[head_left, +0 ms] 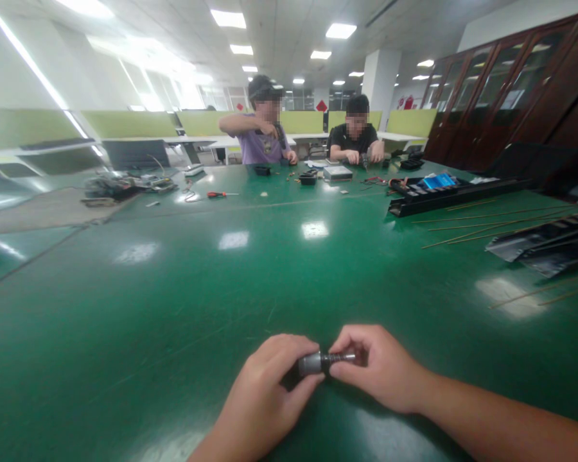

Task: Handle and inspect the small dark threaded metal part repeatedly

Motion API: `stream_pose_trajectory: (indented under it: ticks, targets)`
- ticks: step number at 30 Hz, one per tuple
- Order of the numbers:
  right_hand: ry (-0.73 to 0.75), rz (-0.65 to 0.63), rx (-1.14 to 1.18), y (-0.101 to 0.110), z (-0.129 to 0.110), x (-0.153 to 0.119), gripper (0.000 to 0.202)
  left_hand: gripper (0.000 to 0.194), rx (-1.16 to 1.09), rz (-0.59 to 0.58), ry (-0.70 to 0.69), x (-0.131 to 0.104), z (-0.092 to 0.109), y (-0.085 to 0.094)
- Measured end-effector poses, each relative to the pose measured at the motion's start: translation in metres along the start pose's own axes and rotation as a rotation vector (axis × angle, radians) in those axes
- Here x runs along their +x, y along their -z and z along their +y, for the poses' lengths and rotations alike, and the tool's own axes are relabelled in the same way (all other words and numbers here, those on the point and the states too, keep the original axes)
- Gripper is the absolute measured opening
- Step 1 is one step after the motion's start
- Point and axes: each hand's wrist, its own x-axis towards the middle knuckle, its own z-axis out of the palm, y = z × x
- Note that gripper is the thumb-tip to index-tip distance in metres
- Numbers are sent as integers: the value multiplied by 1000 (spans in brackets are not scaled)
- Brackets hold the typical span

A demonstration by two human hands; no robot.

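A small metal cylinder with a narrower shaft (310, 364) lies sideways between my two hands, just above the green tabletop near its front edge. Its wide grey body is held by the fingers and thumb of my left hand (270, 384). The thumb and forefinger of my right hand (384, 370) pinch the thin, dark-ringed shaft, whose shiny end shows between them. Parts of the cylinder are covered by my fingers, and I cannot tell its exact kind.
The green table (212, 289) stretches far ahead. Thin brass-coloured rods (491, 224) and black channels (462, 194) lie at right. A screwdriver (216, 194) and small black trays (308, 179) sit farther off. Two people (264, 138) work with their hands at the far side.
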Motion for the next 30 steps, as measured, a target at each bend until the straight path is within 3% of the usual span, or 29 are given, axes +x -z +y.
stream_pose_trajectory:
  ticks: [30]
  targets:
    - [-17,3,22,1,1,1,8,29,13,19,2,3,2,5]
